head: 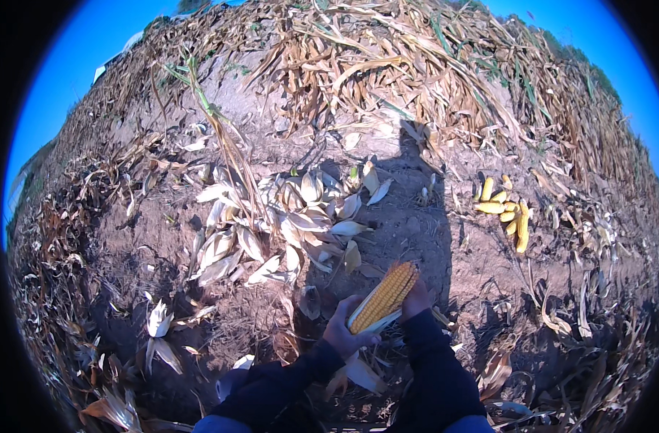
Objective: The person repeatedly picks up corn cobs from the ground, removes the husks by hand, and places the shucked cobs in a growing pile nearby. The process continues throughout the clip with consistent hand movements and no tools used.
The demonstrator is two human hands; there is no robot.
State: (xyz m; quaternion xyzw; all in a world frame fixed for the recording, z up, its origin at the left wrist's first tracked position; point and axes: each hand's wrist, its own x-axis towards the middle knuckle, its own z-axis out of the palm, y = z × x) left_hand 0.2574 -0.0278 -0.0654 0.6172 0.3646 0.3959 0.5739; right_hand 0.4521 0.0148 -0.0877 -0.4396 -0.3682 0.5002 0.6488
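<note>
Between my two hands is an ear of corn (386, 296), its yellow kernels bare on the upper side and pale husk along its lower edge. My left hand (347, 330) is closed around the stem end and the husk there. At the silk-tipped end, my right hand (418, 299) grips the far side; most of its fingers are hidden behind the ear. Loose husk (364, 373) hangs or lies below the left hand; which of the two I cannot tell. Ahead lies a heap of corn ears in dry husks (302, 222).
Several husked yellow ears (521, 224) lie piled on the soil to the right. A standing cornstalk (213, 116) leans over the heap. Cut dry stalks (362, 65) cover the ground farther back. A torn white husk (159, 319) sits at the left. My shadow falls across the bare soil (410, 227).
</note>
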